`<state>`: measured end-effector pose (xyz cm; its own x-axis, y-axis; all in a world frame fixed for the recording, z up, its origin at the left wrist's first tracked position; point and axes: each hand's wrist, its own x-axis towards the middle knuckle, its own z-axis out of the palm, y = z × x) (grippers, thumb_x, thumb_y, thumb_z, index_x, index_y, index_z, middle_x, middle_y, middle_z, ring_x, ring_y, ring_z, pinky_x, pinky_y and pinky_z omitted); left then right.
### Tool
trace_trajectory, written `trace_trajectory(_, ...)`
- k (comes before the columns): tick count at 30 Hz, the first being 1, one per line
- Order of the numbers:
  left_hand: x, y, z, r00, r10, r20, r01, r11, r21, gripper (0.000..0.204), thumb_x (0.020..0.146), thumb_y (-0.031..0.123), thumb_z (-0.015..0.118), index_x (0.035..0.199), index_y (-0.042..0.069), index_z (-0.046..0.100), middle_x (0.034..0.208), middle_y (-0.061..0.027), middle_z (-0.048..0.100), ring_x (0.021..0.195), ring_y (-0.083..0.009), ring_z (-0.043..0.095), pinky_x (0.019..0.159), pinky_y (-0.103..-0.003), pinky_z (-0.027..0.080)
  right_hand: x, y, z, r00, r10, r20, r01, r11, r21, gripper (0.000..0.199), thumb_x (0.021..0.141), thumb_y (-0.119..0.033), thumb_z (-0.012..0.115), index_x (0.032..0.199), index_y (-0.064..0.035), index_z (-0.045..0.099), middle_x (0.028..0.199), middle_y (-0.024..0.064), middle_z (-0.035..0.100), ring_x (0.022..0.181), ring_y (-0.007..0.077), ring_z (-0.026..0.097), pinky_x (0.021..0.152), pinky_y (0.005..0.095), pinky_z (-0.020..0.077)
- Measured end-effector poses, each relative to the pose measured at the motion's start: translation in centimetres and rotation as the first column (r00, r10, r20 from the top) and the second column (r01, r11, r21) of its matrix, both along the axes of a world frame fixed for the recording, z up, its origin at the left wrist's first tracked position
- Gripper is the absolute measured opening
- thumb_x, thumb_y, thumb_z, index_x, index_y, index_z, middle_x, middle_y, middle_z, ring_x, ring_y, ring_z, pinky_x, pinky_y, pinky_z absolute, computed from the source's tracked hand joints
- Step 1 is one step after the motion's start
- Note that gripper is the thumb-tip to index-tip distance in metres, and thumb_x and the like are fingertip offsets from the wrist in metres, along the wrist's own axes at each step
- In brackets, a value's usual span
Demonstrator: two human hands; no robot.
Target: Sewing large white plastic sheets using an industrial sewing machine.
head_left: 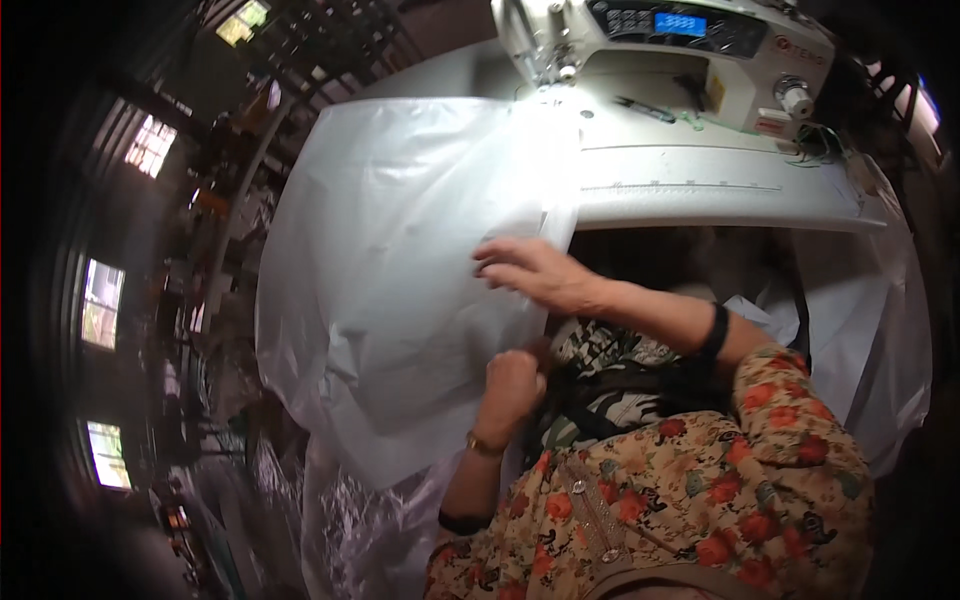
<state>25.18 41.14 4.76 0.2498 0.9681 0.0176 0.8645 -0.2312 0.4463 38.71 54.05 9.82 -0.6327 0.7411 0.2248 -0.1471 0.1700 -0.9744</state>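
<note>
A large, translucent white sheet [400,270] like plastic or thin fabric spreads over the left of the sewing machine table. Its far right corner lies under the needle area of a white sewing machine [690,50], where bright light washes out the detail. Near the sheet's right edge, my right hand [535,275] hovers over or rests on it, fingers stretched and slightly apart. Closer to my body, my left hand [512,385] is closed in a fist at the sheet's edge, apparently gripping it; the fingertips are hidden.
Thread snips or a similar dark tool [645,108] lie on the machine bed [690,165], beside a printed ruler scale. Green thread [825,145] trails at the right. More white sheeting [850,330] hangs at the right, and crinkled clear plastic [350,510] lies at lower left.
</note>
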Motion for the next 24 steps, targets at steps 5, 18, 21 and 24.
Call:
trace_trajectory(5,-0.1,1.9,-4.9,0.875,0.173,0.452,-0.236,0.968,0.085,0.024,0.093,0.008,0.049,0.114,-0.001,0.057,0.083,-0.0211,0.063,0.072,-0.0352,0.063,0.063,-0.039,0.050,3.6,-3.2,-3.7,0.686,-0.081,0.723,-0.320,0.859,0.400,0.028,0.087,-0.015,0.055,0.110,0.0008,0.059,0.076,0.0194,0.067,0.070,0.0364,0.066,0.064,0.0423,0.0515)
trace_trajectory(18,-11.8,8.9,0.1,0.898,0.434,0.067,-0.429,0.833,0.350,0.073,0.085,0.012,0.064,0.147,0.000,0.027,0.151,-0.0241,0.028,0.141,-0.0362,0.026,0.116,-0.039,0.024,2.2,-4.1,-7.2,0.702,-0.131,0.700,-0.439,0.694,0.570,0.011,0.074,-0.009,0.061,0.083,-0.0030,0.061,0.066,0.0144,0.064,0.068,0.0333,0.067,0.055,0.0432,0.0501)
trace_trajectory(21,-13.0,9.5,3.7,0.905,0.416,0.085,-0.419,0.843,0.338,0.067,0.087,0.015,0.061,0.146,0.009,0.031,0.152,-0.0231,0.025,0.140,-0.0369,0.025,0.114,-0.040,0.028,4.8,-7.7,-0.3,0.911,-0.027,0.411,-0.267,0.720,0.640,0.008,0.076,-0.008,0.064,0.083,-0.0051,0.061,0.065,0.0119,0.063,0.062,0.0272,0.065,0.055,0.0386,0.0494)
trace_trajectory(24,-12.3,8.2,6.7,0.895,0.439,-0.082,-0.353,0.808,0.472,0.045,0.088,0.018,0.061,0.130,0.006,0.052,0.137,-0.0221,0.048,0.124,-0.0368,0.048,0.100,-0.042,0.044,8.2,-7.9,3.2,0.996,-0.071,0.053,0.005,0.639,0.769,0.010,0.079,-0.009,0.067,0.088,-0.0067,0.063,0.060,0.0062,0.058,0.057,0.0231,0.060,0.055,0.0349,0.0481)
